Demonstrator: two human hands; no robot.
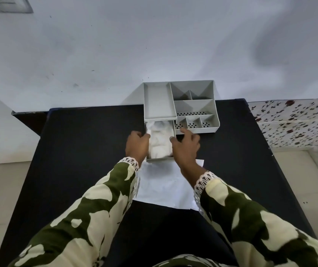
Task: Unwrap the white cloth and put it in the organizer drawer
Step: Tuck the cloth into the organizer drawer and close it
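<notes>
Both the left hand (137, 146) and right hand (186, 146), fingers loosely curled, flank the drawer (161, 160) holding the white cloth (160, 140).

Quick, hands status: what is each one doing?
Left hand: open, against the pulled-out drawer's left side.
Right hand: open, at its right side, holding nothing.
</notes>
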